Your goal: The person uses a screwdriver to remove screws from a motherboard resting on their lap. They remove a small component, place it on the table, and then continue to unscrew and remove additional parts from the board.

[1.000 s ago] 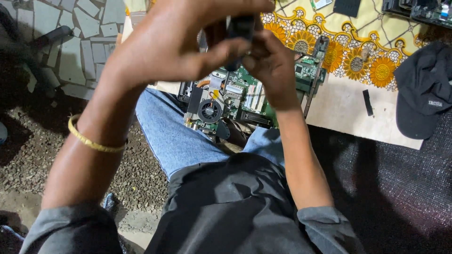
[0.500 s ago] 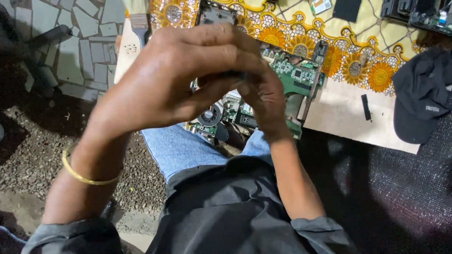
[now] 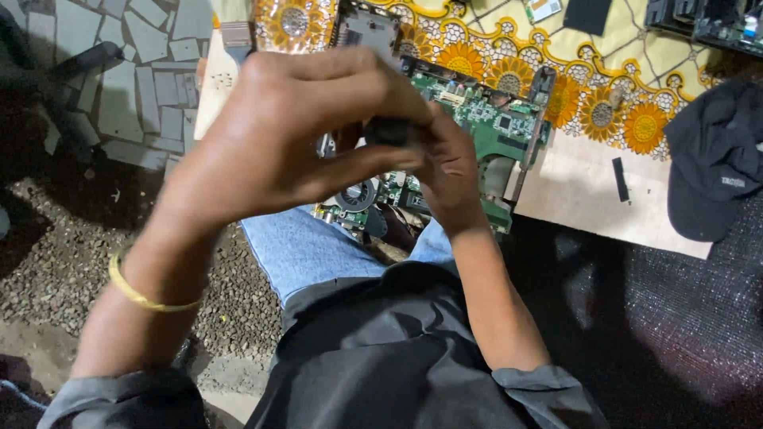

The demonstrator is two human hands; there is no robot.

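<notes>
A person sits with knees drawn up, seen from above, working over a floor cloth. Both hands meet in the middle of the view. The left hand (image 3: 294,135), large and close to the camera, curls its fingers and thumb around a small dark part (image 3: 389,129) — only a short black edge of it shows between the fingertips. The right hand (image 3: 449,167) closes on the same part from the other side, fingers bent together against it. The part is held in the air above the lap, over the circuit boards; its shape and kind cannot be made out.

Below the hands lie blue jeans (image 3: 298,250) and a dark grey shirt (image 3: 381,349). A thin gold bangle (image 3: 143,295) circles the left wrist.

Beyond the hands, a green circuit board (image 3: 497,119) rests on a cloth printed with yellow flowers (image 3: 628,119), partly hidden by the right hand. A smaller board with a round black fan (image 3: 355,197) sits just under the hands, near the knee. A black cap (image 3: 715,163) lies at the right on the cloth's edge, and a small black strip (image 3: 620,179) lies on a pale board nearby.

Grey stone paving (image 3: 119,71) and gravel (image 3: 71,246) fill the left side. The hands are slightly blurred, and objects along the top edge are cut off.
</notes>
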